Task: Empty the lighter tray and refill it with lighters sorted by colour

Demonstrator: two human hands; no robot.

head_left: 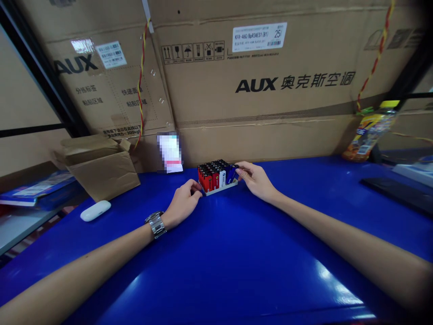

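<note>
A shallow white tray [221,188] stands on the blue table, packed with upright lighters [212,174]. Their bodies are red, white and blue, with dark tops. My left hand [184,198], a metal watch on its wrist, rests at the tray's left front corner; its bent fingers and thumb close on that edge. At the tray's right end, my right hand [255,179] pinches a tilted blue lighter [232,173] between thumb and fingers. The far side of the tray is hidden behind the lighters.
Large cardboard boxes [270,122] wall off the back. An opened small carton [101,169], a white earbud case [95,211] and a lit phone [171,153] are to the left. At the right stand a drink bottle [370,133] and a dark flat object [395,194].
</note>
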